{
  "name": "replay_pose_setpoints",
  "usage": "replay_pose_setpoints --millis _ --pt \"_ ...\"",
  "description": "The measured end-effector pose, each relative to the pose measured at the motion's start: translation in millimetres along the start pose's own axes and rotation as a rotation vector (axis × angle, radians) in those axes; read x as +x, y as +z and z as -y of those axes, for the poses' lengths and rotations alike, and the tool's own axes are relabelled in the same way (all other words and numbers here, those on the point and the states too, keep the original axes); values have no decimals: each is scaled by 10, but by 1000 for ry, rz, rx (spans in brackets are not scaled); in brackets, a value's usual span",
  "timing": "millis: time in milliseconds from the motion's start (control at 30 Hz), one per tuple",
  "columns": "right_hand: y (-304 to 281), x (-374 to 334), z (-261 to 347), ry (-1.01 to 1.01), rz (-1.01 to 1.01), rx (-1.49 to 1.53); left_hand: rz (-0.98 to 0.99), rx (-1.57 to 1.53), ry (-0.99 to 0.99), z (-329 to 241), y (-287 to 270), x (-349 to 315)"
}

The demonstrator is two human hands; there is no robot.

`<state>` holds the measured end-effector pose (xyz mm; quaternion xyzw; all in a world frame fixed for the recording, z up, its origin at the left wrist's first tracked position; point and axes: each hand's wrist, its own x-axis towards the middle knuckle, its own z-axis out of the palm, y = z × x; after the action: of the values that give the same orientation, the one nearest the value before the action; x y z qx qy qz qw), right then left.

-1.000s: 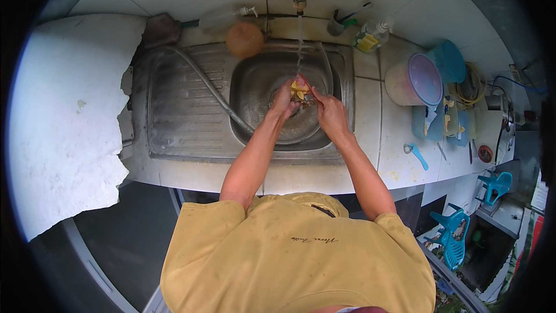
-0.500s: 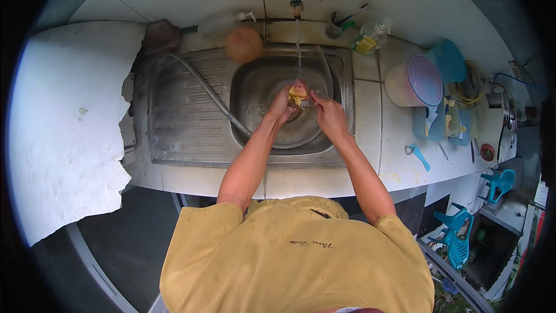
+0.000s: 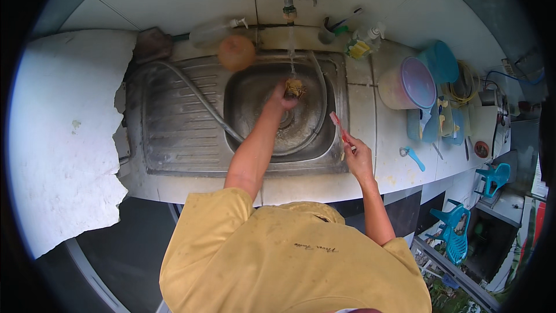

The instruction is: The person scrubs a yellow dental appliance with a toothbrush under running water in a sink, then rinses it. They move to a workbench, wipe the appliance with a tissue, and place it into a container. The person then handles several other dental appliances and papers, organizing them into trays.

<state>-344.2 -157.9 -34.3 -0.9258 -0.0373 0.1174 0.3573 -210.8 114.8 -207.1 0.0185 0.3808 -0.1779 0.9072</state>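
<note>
The right hand [image 3: 360, 159] has its fingers closed round the handle of a red brush [image 3: 340, 126], held over the right rim of the sink. The brush's long axis runs aslant: its pale head is the far end, pointing up and to the left, away from the person, while the handle runs down and right into the fist. How far the handle goes on inside the grip is hidden.

The left hand [image 3: 284, 97] is curled about a small yellow-brown piece [image 3: 295, 87], which shows above the fingers and thumb over the basin [image 3: 249, 98]. Its shape is too small and ragged to give it a clear long axis. The brush and the piece are well apart.

Water [image 3: 292, 46] falls from the wall tap [image 3: 288, 0] — almost straight down — toward the piece and the left fingers. A grey hose [image 3: 200, 95] bends across the ribbed drainboard [image 3: 179, 122] and into the basin. Behind the sink sit an orange rounded vessel [image 3: 237, 53] and a pump bottle [image 3: 363, 45] with a yellow label; to the right, on the tiled counter, stands a tub with a purple lid [image 3: 418, 83], a blue-handled tool [image 3: 414, 157] lying nearer the person.
</note>
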Motion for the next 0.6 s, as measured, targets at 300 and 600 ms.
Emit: replay_pose_setpoints --millis 300,600 --pt "-392 359 106 13 -31 232 -141 2446 801 390 320 -962" --pt "-1018 1470 211 143 -94 677 295 2753 1320 639 2212 -1075"
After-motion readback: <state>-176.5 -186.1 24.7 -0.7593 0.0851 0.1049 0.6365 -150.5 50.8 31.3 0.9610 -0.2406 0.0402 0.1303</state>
